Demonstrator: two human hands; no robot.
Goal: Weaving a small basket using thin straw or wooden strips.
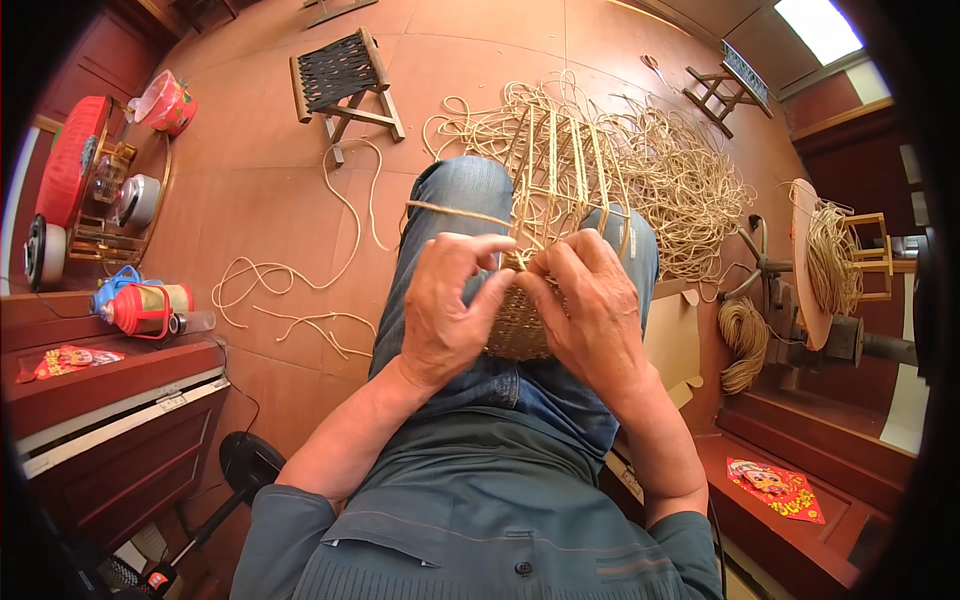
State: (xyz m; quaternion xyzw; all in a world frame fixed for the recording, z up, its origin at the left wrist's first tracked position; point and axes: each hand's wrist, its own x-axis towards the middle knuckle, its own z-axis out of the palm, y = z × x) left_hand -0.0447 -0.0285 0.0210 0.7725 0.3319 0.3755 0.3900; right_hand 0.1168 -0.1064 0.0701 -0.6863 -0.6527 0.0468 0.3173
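Observation:
Between my knees sits a tan woven cord piece (522, 325), with long loose strands (570, 155) stretching forward from it. My left hand (452, 300) is at the left of its top edge, thumb and forefinger curled on the cord there. My right hand (578, 295) is closed in a pinch on the same edge, close to my left fingertips. A single thicker cord (445, 208) lies across my left thigh (455, 180). The exact strand between my fingers is partly hidden.
Heaped rope (680, 200) covers the floor ahead. A webbed folding stool (335, 75) stands front-left, another (725, 85) front-right. Red flasks (140, 305) rest on the left ledge. A round board with rope coils (805, 260) is at right, a cardboard sheet (668, 350) beside my right leg.

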